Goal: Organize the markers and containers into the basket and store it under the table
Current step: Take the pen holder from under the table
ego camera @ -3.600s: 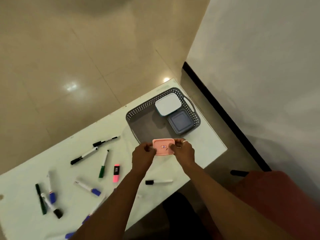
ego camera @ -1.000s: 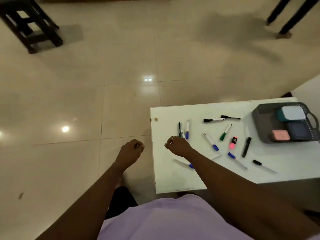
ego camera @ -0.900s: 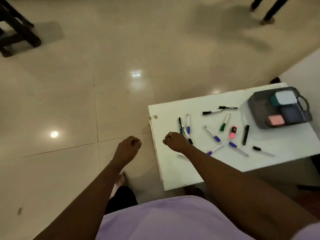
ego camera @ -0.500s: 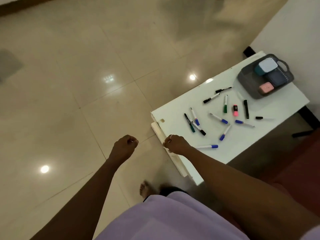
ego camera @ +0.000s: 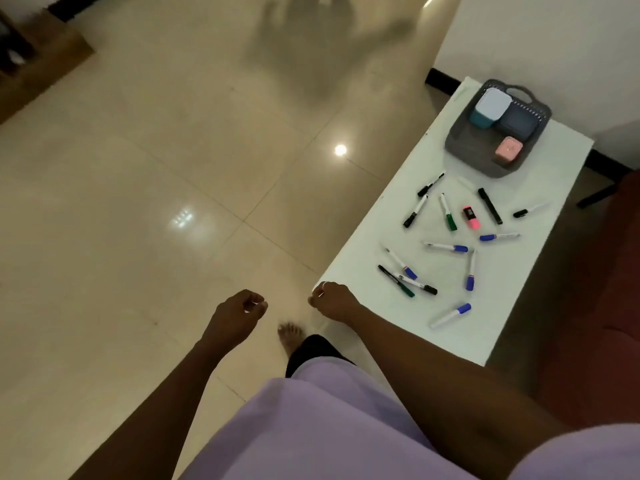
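Left hand [ego camera: 239,311], right hand [ego camera: 330,301] clenched, empty, by desk [ego camera: 381,320] near corner. Blue-capped marker [ego camera: 450,315] near desk edge could roll off if bumped.

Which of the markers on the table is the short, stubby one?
The pink highlighter with a black cap, lying between the green-capped marker and the all-black marker. Every other one is a long, thin pen.

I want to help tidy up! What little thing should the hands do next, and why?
Probably the right hand should reach for the nearest blue-capped marker. The three containers already sit in the basket, but the markers lie loose on the table, and that hand is closest.
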